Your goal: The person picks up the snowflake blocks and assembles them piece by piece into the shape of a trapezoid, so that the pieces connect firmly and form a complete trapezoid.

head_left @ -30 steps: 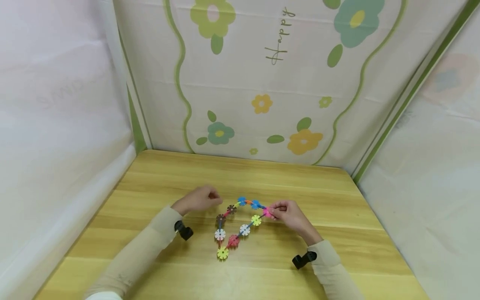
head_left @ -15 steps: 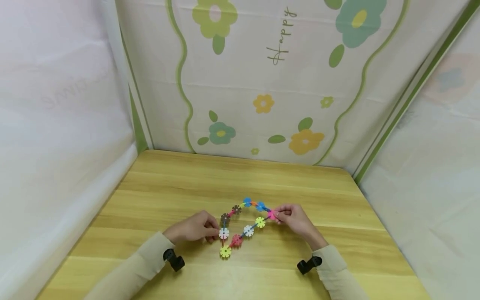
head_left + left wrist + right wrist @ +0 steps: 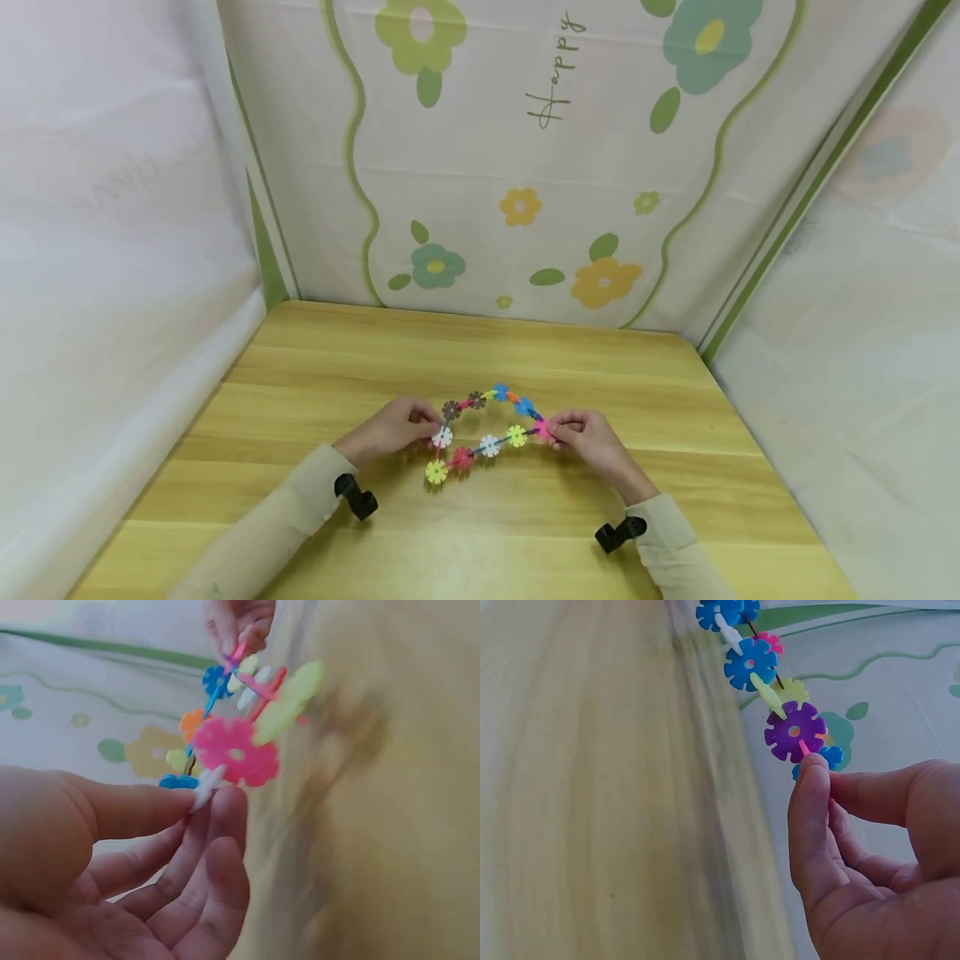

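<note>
A loop of notched plastic snowflake discs, set edge-on into one another, stretches between both hands in the head view. At its left side my left hand (image 3: 393, 429) pinches a white disc (image 3: 208, 789) between thumb and index finger. My right hand (image 3: 592, 440) grips a pink disc (image 3: 542, 429) at the right end. Along the near side run a yellow disc (image 3: 436, 472), a red disc (image 3: 462, 459), another white one (image 3: 489, 446) and a lime disc (image 3: 517, 436). Brown discs (image 3: 452, 410) and blue discs (image 3: 501, 392) form the far side. Fingertips partly hide both gripped discs.
The wooden table (image 3: 480, 542) lies beneath the loop. White cloth walls enclose it, with a flower-printed one (image 3: 465, 167) behind. Each wrist carries a black camera mount (image 3: 621, 533).
My left hand, apart from the loop a second ago, came down to it and now pinches the white disc. The loop's near left part has shifted away from me. My right hand keeps its hold.
</note>
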`<move>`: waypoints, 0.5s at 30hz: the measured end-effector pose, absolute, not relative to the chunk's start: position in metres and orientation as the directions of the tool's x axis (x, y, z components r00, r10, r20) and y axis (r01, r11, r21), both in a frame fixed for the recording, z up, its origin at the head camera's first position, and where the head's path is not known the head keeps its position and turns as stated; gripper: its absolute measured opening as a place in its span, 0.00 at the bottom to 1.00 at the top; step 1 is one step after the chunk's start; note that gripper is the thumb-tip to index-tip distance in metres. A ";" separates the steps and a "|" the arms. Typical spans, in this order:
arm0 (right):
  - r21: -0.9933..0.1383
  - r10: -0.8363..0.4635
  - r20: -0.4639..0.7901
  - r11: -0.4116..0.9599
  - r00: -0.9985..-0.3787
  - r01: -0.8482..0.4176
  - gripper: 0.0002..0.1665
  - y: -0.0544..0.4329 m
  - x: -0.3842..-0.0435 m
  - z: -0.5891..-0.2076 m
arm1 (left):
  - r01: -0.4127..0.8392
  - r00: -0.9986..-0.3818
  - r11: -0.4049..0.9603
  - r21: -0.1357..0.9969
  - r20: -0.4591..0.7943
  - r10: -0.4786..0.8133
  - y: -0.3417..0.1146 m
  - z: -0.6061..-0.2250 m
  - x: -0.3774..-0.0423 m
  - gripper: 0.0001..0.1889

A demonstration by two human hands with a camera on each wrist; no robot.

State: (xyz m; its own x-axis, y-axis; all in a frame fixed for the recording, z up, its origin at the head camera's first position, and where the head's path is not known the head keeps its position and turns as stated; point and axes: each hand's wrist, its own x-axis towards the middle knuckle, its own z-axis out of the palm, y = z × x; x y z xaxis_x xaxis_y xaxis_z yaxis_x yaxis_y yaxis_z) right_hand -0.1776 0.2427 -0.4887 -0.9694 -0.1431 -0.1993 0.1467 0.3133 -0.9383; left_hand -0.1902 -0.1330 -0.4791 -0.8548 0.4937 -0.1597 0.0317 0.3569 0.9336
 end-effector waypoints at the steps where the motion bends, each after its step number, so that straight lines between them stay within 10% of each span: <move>1: -0.939 -0.135 -0.202 0.310 -0.970 0.152 0.13 0.243 -0.178 -0.487 | 0.017 -0.861 0.341 0.940 -0.160 0.483 -0.133 -0.478 -0.195 0.10; 15: -0.927 -0.033 -0.205 0.326 -0.978 0.183 0.14 0.260 -0.196 -0.482 | -0.071 -0.918 0.218 0.973 -0.150 0.368 -0.102 -0.476 -0.254 0.14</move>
